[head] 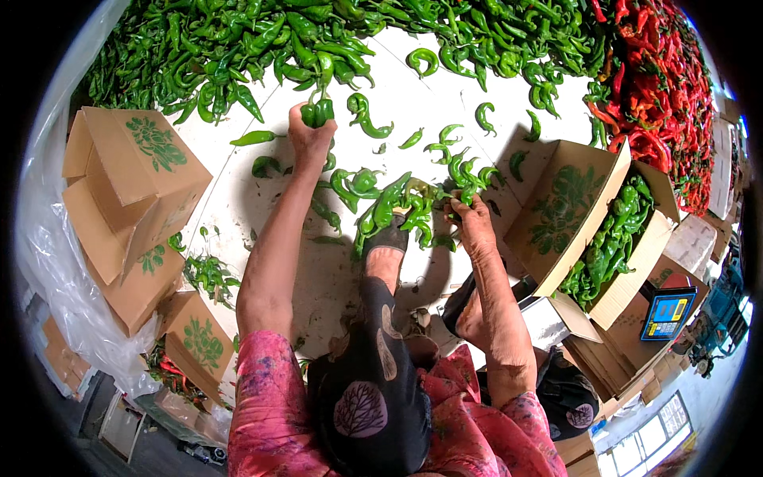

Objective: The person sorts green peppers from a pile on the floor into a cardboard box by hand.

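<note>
My left hand [312, 134] is closed around green peppers [318, 112], at the near edge of a big heap of green peppers [238, 47]. One more pepper stands up from between its fingers, against the heap. My right hand [471, 220] grips several curled green peppers [465, 173] by their lower ends. Between my hands, a cluster of green peppers [387, 206] lies over and beside my shoe [390, 235]. Loose green peppers [369, 119] are scattered on the white floor sheet [334, 262].
At right, an open cardboard box [572, 208] holds green peppers, with a heap of red peppers [661, 107] beyond and a scale display [669, 313] nearby. Cardboard boxes [137, 179] stand at left beside clear plastic sheeting [65, 256]. A box with red and green peppers [199, 346] sits lower left.
</note>
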### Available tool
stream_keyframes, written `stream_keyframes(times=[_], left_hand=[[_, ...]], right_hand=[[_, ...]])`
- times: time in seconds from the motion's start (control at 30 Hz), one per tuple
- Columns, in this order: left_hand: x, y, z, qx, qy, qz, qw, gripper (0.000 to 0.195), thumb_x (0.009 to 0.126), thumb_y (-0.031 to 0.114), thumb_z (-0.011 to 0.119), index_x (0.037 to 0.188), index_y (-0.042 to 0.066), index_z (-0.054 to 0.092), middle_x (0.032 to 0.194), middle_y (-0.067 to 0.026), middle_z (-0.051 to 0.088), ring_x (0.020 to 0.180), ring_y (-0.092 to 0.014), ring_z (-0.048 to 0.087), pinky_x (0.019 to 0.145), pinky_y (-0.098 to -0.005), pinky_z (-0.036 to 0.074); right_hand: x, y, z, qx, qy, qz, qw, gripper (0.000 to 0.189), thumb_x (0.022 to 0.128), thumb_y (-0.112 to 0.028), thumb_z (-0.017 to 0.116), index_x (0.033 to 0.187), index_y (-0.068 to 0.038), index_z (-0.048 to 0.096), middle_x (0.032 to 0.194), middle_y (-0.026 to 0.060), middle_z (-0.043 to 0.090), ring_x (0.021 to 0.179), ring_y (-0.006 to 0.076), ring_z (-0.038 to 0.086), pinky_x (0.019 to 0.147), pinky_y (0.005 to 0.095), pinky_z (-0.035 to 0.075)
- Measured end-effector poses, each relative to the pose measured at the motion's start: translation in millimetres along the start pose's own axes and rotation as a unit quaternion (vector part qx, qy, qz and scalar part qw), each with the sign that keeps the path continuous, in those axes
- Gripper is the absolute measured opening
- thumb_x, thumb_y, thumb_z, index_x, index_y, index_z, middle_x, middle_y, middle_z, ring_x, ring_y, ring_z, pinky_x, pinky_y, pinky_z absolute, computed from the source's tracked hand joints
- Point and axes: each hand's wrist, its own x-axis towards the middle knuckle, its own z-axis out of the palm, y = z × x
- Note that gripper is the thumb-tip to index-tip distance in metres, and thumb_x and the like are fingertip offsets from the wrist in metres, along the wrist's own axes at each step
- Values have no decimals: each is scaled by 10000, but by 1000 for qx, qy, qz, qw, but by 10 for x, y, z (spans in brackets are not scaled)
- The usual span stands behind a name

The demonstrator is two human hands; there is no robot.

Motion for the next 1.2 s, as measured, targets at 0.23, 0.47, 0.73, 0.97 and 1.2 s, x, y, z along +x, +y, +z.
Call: stream_keyframes(times=[0.23,0.47,0.73,0.97,1.2], left_hand=[[-83,265,308,113,-30,64,991,653,747,219,763,1328,46,521,1169,-186,647,1038,-341,656,923,-427,530],[-30,194,527,225,-20,149,963,736,740,148,791,1400,53,481,1176,-215,666,1037,-371,668,920,-434,541],[-389,131,299,-60,-106,-30,992,597,740,116,810,1267,22,546,1097,-91,637,942,-197,632,855,-336,539],[-297,-210,198,-9,-108,8,994,554,753,142,815,1220,23,542,1066,-73,612,939,-182,605,856,-347,525],[-674,-168,450,-77,-208,0,975,475,801,-60,749,1235,4,567,1120,-59,660,989,-139,629,879,-292,527]], right_hand=[[-72,109,194,-463,75,-285,836,310,858,-55,631,1160,9,603,1042,261,628,972,456,617,849,484,503],[-31,-77,378,-428,109,-328,835,241,877,-108,659,1074,2,575,983,225,623,906,394,607,827,487,471],[67,-476,813,31,-22,-65,997,107,927,-89,689,1031,-74,669,902,-5,664,806,103,573,739,261,462],[311,-187,877,-34,-12,-68,997,144,924,-80,684,1057,-36,713,937,17,713,822,113,622,763,281,512],[341,-316,1178,98,-28,11,995,269,961,-156,694,1186,-10,667,1029,59,712,921,180,648,825,299,527]])
